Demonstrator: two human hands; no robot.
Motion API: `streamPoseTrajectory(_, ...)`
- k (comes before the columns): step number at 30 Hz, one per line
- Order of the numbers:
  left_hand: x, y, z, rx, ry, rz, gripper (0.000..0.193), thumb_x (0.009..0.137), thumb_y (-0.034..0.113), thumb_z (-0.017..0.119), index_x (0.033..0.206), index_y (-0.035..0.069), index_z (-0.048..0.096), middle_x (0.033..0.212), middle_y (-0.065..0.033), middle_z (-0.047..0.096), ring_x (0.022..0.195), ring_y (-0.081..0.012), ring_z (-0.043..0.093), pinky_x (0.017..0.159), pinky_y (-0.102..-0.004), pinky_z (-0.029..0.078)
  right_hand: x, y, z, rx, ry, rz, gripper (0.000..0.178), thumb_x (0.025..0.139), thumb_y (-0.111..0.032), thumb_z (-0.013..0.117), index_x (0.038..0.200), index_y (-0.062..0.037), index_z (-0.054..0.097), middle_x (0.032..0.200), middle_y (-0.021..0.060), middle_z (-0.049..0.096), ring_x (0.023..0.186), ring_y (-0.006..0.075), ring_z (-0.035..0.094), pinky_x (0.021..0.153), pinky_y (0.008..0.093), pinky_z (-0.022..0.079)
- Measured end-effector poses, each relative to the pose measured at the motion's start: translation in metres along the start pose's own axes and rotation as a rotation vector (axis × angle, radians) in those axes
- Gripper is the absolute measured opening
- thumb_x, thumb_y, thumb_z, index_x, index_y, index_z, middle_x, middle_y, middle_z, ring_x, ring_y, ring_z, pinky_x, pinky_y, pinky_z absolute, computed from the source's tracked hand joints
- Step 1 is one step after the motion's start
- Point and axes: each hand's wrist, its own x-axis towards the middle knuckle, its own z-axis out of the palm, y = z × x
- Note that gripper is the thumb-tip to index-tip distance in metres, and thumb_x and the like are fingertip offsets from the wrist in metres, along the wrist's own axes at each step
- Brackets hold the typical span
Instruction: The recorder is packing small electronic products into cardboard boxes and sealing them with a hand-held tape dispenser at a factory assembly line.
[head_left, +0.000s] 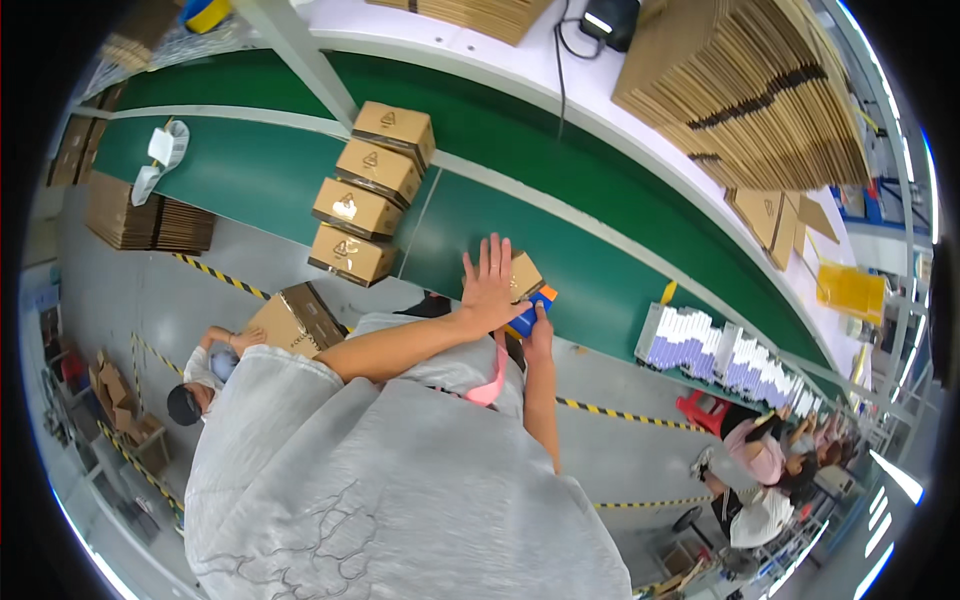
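A small brown cardboard box [524, 275] sits on the green work surface in front of me, partly covered by my hands. My left hand [487, 292] lies against its left side with the fingers stretched out and spread. My right hand [539, 338] grips a blue object with an orange part [530, 316], close against the near right side of the box. The exact kind of that blue object cannot be made out. Left of my hands, several taped brown cartons [356, 215] stand in a row across the green surface.
Stacks of flat cardboard [745, 95] rise on the white shelf beyond the green belt [560, 190]. To the right stand rows of white-and-purple items [690, 345]. A person at left handles a larger carton [298, 322]; several people sit farther right near a red stool [704, 411].
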Motion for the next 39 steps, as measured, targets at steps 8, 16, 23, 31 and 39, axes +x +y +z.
streamPoseTrajectory(8,0.016,0.017,0.001,0.302,-0.154,-0.082,0.12,0.066,0.043,0.08,0.152,-0.004,0.01,0.149,-0.032,0.027,0.135,-0.0456,0.037,0.094,-0.0648,0.042,-0.02,0.036,-0.043,0.057,-0.031,0.115,0.045,0.104,-0.035,0.042,0.125,0.0052,0.045,0.105,0.0253,0.068,0.091,0.0345,0.069,0.086,0.0426,0.055)
streamPoseTrajectory(16,0.063,-0.04,-0.017,0.554,-0.055,0.255,0.073,0.071,0.025,0.073,0.133,0.001,0.041,0.118,-0.0171,0.05,0.105,-0.0312,0.054,0.084,-0.0469,0.044,-0.032,0.027,-0.037,0.011,-0.027,0.047,0.046,0.106,-0.035,0.037,0.123,0.0064,0.047,0.102,0.0252,0.069,0.086,0.031,0.07,0.082,0.038,0.056)
streamPoseTrajectory(23,0.117,-0.127,-0.066,0.866,-0.113,0.219,0.072,0.082,0.026,0.07,0.142,0.002,0.038,0.131,-0.0169,0.051,0.127,-0.0324,0.048,0.102,-0.0529,0.041,-0.041,0.008,-0.03,0.022,-0.037,-0.035,0.045,0.104,-0.036,0.043,0.118,0.0054,0.053,0.097,0.0212,0.071,0.084,0.0278,0.071,0.081,0.0379,0.056)
streamPoseTrajectory(31,-0.042,0.105,-0.252,-1.106,-1.16,1.033,0.039,0.094,0.016,0.059,0.131,0.006,0.057,0.135,-0.0138,0.054,0.122,-0.0288,0.054,0.1,-0.0427,0.045,-0.039,-0.016,-0.058,-0.039,-0.023,-0.023,0.045,0.103,-0.037,0.045,0.11,0.006,0.057,0.093,0.0205,0.072,0.078,0.0272,0.071,0.073,0.0359,0.057)
streamPoseTrajectory(39,-0.096,0.222,-0.241,-1.695,-1.007,1.749,0.015,0.093,0.022,0.068,0.105,0.014,0.066,0.13,-0.0161,0.057,0.12,-0.0407,0.053,0.098,-0.0629,0.043,0.013,-0.06,-0.109,-0.177,-0.099,0.042,0.044,0.101,-0.037,0.049,0.111,0.0052,0.057,0.086,0.0194,0.073,0.072,0.0261,0.072,0.069,0.0357,0.057)
